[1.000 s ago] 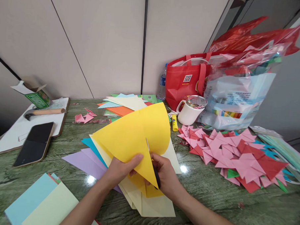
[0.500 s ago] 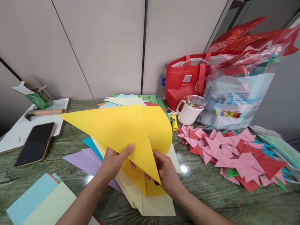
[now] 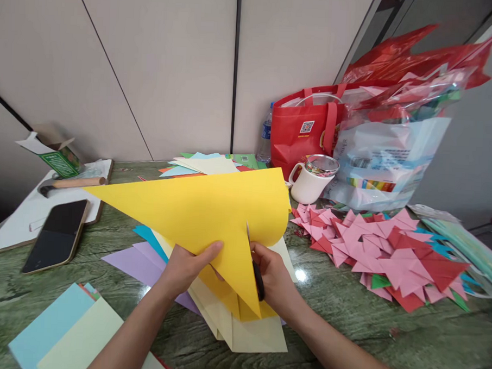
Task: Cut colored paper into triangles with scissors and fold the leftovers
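My left hand [image 3: 187, 266] pinches a large folded yellow paper sheet [image 3: 204, 210] near its lower point, thumb on top. My right hand [image 3: 272, 275] grips black-handled scissors [image 3: 256, 272], whose blade runs up into the yellow sheet along a cut. The sheet is held above a fanned stack of cream, purple and blue papers [image 3: 240, 325] lying on the green marble-look table [image 3: 365, 331].
A pile of folded pink and red paper triangles [image 3: 385, 250] lies at the right. Behind it stand a white mug [image 3: 309, 184], a red tote bag [image 3: 301, 130] and plastic bags. A phone [image 3: 58, 235], a hammer [image 3: 69, 184] and a clipboard are at the left; coloured sheets [image 3: 66, 329] lie near the front edge.
The yellow sheet has opened out and swung left, its long point now reaching toward the clipboard. The scissors have moved further up into the paper.
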`<state>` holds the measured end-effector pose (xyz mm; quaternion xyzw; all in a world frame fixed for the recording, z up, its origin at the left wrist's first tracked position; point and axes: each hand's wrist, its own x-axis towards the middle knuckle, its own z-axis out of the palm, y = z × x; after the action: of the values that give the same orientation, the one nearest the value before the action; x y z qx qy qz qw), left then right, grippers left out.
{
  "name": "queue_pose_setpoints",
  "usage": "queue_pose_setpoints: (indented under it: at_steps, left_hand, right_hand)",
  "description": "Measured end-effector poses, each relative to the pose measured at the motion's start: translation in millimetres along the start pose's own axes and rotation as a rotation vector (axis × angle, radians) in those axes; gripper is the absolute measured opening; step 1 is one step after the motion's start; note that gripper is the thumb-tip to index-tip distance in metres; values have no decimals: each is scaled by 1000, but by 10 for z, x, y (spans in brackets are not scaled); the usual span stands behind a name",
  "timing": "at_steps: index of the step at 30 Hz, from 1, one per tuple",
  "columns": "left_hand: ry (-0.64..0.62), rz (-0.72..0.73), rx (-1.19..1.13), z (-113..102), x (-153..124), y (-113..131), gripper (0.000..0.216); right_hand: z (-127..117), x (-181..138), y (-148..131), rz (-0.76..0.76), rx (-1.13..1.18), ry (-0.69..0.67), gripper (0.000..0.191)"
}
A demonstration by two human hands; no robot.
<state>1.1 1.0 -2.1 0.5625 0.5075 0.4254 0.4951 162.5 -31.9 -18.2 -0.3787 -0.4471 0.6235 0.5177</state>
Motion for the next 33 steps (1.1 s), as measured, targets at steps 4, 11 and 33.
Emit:
queue_pose_setpoints:
  at_steps: [4, 11, 33]
  left_hand:
    - [14, 5, -9, 3, 2, 2, 42]
    - [3, 2, -17, -1, -5, 11, 40]
    - [35, 33, -275, -26, 38, -103, 53]
  right_hand:
    - [-15, 0, 35, -4, -12, 10, 30]
    - [-21, 5, 74, 3, 21, 14, 29]
    - [23, 15, 63, 45, 114, 54, 30]
